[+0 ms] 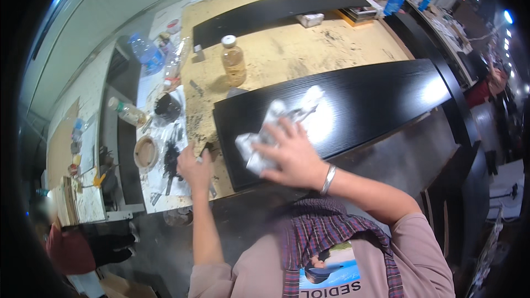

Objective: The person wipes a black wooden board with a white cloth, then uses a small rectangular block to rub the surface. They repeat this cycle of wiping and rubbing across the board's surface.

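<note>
A board [353, 105] lies mid-frame on the counter [309, 55]; a bottle [233, 62] stands behind it, a bowl [146, 152] left.

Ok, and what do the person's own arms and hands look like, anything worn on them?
Both forearms are bare. The right hand has no glove; a plain silver bangle circles its wrist. The left hand is also gloveless, with nothing on the wrist. Short dusty-pink sleeves end above the elbows. A purple checked scarf hangs at the chest.

A crumpled whitish cloth [276, 127] lies on a black wooden board [353, 110] with a smooth, glossy finish that shines under the light, on a rough, stained raw-wood tabletop [309, 49] bearing a clear plastic bottle [233, 62] of amber liquid.
</note>
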Motion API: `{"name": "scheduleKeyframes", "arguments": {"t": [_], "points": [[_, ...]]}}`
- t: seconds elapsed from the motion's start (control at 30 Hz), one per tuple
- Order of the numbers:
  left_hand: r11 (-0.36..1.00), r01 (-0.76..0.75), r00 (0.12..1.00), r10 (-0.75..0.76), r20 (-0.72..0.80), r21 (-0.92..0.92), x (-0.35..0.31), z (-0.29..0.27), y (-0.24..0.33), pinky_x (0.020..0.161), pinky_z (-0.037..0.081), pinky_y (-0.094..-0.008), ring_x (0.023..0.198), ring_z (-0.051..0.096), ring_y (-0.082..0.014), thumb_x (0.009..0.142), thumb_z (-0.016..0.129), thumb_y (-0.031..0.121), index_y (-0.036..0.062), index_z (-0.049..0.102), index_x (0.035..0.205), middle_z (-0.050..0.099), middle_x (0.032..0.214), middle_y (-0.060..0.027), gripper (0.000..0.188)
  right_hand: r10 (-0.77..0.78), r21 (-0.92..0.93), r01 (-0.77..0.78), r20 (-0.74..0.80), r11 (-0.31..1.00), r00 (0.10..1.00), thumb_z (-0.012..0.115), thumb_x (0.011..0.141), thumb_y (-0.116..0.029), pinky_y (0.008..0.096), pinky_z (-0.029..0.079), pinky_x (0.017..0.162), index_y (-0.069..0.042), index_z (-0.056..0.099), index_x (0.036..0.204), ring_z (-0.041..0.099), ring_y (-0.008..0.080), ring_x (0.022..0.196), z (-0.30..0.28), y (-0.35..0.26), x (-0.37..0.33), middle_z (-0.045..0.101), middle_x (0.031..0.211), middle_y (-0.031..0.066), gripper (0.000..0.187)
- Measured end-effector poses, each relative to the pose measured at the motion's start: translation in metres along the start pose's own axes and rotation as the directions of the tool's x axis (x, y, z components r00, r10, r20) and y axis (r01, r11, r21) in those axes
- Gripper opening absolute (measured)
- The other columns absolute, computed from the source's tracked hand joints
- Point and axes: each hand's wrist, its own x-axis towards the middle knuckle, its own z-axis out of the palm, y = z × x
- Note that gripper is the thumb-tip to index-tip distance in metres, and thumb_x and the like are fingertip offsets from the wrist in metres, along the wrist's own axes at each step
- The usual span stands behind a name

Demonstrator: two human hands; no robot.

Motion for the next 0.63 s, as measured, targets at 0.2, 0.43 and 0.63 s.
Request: {"name": "scheduleKeyframes", "arguments": {"t": [0.2,0.43,0.63], "points": [[0.931,0.164,0.986,-0.151,0.067,-0.325,-0.003,-0.055,-0.027,0.098,0.051,-0.0382,0.109,0.068,-0.0272,0.094,0.066,-0.001,-0.0034,0.066,0.128,0.071,0.116,-0.0154,0.034,-0.099,-0.165,0.086,-0.067,0.983,0.993,0.079,0.069,-0.015,0.0601,0.047,0.106,-0.019,0.073,0.116,0.051,0.0371,0.138,-0.044,0.056,-0.109,0.059,0.140,0.0065,0.048],[0.840,0.183,0.982,-0.180,0.055,-0.511,0.011,-0.089,0.014,0.096,0.053,-0.0331,0.105,0.069,-0.0192,0.101,0.062,0.003,-0.0069,0.066,0.129,0.073,0.115,-0.0150,0.030,0.455,0.056,-0.556,-0.644,0.829,0.615,0.071,0.074,0.003,0.0415,0.056,0.094,-0.010,0.079,0.113,0.069,0.0353,0.109,-0.126,0.141,-0.156,0.070,0.123,0.0167,0.042],[0.697,0.138,0.965,0.065,0.254,-0.703,0.017,-0.097,0.144,0.093,0.053,-0.0317,0.099,0.070,-0.0175,0.097,0.071,0.007,-0.0020,0.072,0.117,0.076,0.104,-0.0090,0.022,0.442,0.898,-0.226,0.040,0.376,0.896,0.070,0.095,-0.014,0.0355,0.050,0.102,-0.002,0.067,0.136,0.067,0.0234,0.110,-0.048,0.024,-0.050,0.068,0.129,0.0157,0.043]]}}
